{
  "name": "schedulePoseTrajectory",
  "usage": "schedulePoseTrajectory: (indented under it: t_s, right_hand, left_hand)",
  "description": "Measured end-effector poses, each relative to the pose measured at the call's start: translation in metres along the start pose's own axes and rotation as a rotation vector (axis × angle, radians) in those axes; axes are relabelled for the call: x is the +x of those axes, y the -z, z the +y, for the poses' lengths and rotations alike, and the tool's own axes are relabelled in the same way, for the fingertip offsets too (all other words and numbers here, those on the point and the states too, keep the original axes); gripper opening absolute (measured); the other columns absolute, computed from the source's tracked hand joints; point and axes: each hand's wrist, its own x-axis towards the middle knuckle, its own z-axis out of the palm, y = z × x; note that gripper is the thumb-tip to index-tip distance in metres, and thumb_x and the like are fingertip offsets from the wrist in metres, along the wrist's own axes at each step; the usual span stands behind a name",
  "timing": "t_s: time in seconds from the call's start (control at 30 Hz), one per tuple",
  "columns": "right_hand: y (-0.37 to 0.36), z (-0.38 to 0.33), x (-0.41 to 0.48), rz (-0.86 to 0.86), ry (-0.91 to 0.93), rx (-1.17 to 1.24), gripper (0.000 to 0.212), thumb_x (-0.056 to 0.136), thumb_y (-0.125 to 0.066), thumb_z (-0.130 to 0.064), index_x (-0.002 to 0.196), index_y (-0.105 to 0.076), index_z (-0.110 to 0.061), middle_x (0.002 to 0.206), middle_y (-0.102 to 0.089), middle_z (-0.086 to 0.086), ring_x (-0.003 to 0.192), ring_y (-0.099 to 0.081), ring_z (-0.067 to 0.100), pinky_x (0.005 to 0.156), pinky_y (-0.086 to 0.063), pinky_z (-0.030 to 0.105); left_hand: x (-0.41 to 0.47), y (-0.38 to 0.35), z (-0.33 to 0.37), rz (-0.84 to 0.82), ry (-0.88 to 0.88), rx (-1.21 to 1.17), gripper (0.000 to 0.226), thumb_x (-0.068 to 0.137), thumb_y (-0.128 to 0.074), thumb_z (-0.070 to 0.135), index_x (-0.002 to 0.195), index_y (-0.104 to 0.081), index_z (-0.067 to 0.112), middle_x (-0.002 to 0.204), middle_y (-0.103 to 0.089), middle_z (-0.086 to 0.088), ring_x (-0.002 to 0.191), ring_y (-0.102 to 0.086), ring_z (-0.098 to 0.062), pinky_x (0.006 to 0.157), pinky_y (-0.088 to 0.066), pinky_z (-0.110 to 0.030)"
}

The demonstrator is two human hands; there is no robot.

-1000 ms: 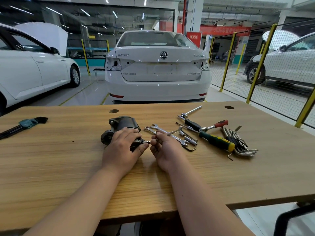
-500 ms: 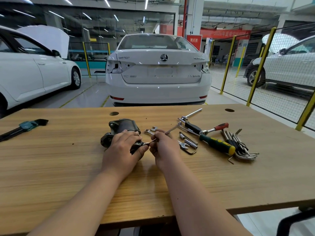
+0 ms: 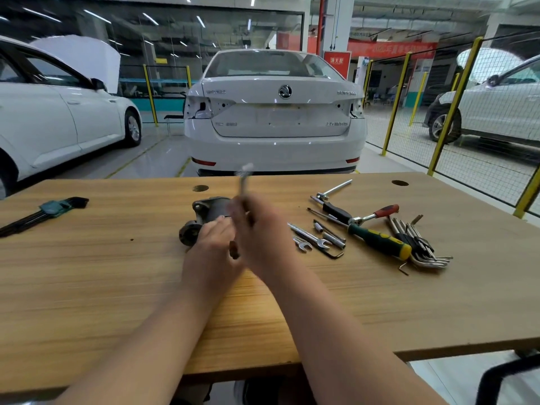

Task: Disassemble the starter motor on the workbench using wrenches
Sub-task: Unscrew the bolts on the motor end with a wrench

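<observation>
On the bench (image 3: 117,273) my left hand (image 3: 210,247) grips the motor (image 3: 209,210); my right hand (image 3: 258,229) has lifted its wrench (image 3: 243,182) clear, likely to reseat.

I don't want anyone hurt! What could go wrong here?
The wrench is raised and blurred in the right hand, so it may slip out and fly off. It could also knock the left hand resting on the starter motor. The round motor might roll on the workbench.
</observation>
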Motion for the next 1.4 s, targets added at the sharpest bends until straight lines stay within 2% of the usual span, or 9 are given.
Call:
schedulePoseTrajectory:
  t_s: [0.07,0.17,0.23,0.4,0.63,0.9,1.27,1.33,1.4]
  right_hand:
    - [0.008,0.013,0.007,0.205,-0.378,0.389,0.021,0.098,-0.046,-0.029,0.083,-0.058,-0.022,0.068,-0.059,-0.01,0.055,-0.051,0.008,0.05,-0.043,0.025]
    - [0.021,0.038,0.004,0.356,-0.947,0.874,0.022,0.099,-0.043,-0.029,0.088,-0.057,-0.016,0.065,-0.062,-0.001,0.041,-0.043,0.009,0.039,-0.035,0.021]
    - [0.027,0.05,-0.001,0.388,-1.09,1.017,0.021,0.099,-0.043,-0.029,0.088,-0.055,-0.016,0.063,-0.062,-0.001,0.037,-0.041,0.009,0.041,-0.034,0.018]
    - [0.029,0.051,-0.008,0.339,-1.065,1.138,0.029,0.099,-0.039,-0.037,0.083,-0.055,-0.019,0.064,-0.067,-0.001,0.041,-0.056,0.014,0.041,-0.044,0.02]
    - [0.028,0.047,-0.009,0.335,-1.062,0.948,0.025,0.096,-0.043,-0.028,0.079,-0.056,-0.016,0.057,-0.063,-0.001,0.04,-0.049,0.013,0.044,-0.043,0.022]
    - [0.023,0.046,-0.01,0.272,-1.052,0.961,0.021,0.096,-0.044,-0.027,0.085,-0.057,-0.013,0.058,-0.066,0.002,0.041,-0.053,0.014,0.046,-0.048,0.024]
    - [0.019,0.045,-0.007,0.203,-0.863,0.794,0.026,0.099,-0.045,-0.032,0.088,-0.062,-0.016,0.064,-0.067,0.0,0.045,-0.055,0.012,0.045,-0.048,0.026]
    - [0.018,0.04,-0.003,0.188,-0.76,0.666,0.026,0.099,-0.044,-0.031,0.085,-0.061,-0.017,0.064,-0.065,-0.001,0.044,-0.052,0.011,0.044,-0.044,0.025]
    - [0.014,0.03,0.001,0.116,-0.541,0.391,0.024,0.098,-0.046,-0.032,0.079,-0.06,-0.024,0.065,-0.063,-0.006,0.05,-0.053,0.011,0.049,-0.043,0.027]
  left_hand:
    - [0.0,-0.001,-0.003,-0.017,0.042,-0.08,0.048,0.077,-0.063,0.045,0.117,-0.061,0.018,0.122,-0.059,0.004,0.127,-0.041,-0.022,0.094,-0.039,-0.035]
    - [-0.001,-0.003,-0.005,0.001,0.023,-0.058,0.051,0.07,-0.067,0.054,0.113,-0.061,0.03,0.124,-0.056,0.012,0.129,-0.035,-0.014,0.094,-0.035,-0.03]
    - [-0.001,-0.002,-0.005,-0.006,0.023,-0.055,0.052,0.067,-0.066,0.057,0.113,-0.06,0.033,0.124,-0.055,0.014,0.129,-0.034,-0.012,0.092,-0.034,-0.028]
    - [-0.002,-0.003,-0.005,0.002,0.014,-0.067,0.054,0.068,-0.064,0.059,0.116,-0.059,0.033,0.127,-0.054,0.013,0.13,-0.034,-0.013,0.091,-0.031,-0.028]
    - [-0.002,-0.005,-0.006,0.021,0.007,-0.061,0.047,0.075,-0.06,0.056,0.114,-0.061,0.029,0.125,-0.055,0.013,0.129,-0.034,-0.012,0.092,-0.029,-0.024]
    - [-0.001,-0.006,-0.007,0.004,0.009,-0.045,0.045,0.078,-0.063,0.049,0.117,-0.061,0.026,0.128,-0.054,0.009,0.131,-0.034,-0.016,0.096,-0.027,-0.025]
    - [0.0,-0.002,-0.003,-0.007,0.018,-0.069,0.041,0.083,-0.061,0.044,0.117,-0.062,0.022,0.129,-0.055,0.006,0.132,-0.033,-0.017,0.097,-0.025,-0.024]
    - [0.0,-0.002,-0.003,-0.004,0.017,-0.069,0.04,0.082,-0.062,0.043,0.116,-0.063,0.021,0.127,-0.056,0.006,0.13,-0.035,-0.017,0.096,-0.025,-0.024]
    - [0.001,-0.002,-0.002,0.003,0.027,-0.093,0.038,0.081,-0.065,0.04,0.114,-0.063,0.021,0.125,-0.057,0.007,0.129,-0.036,-0.018,0.097,-0.028,-0.025]
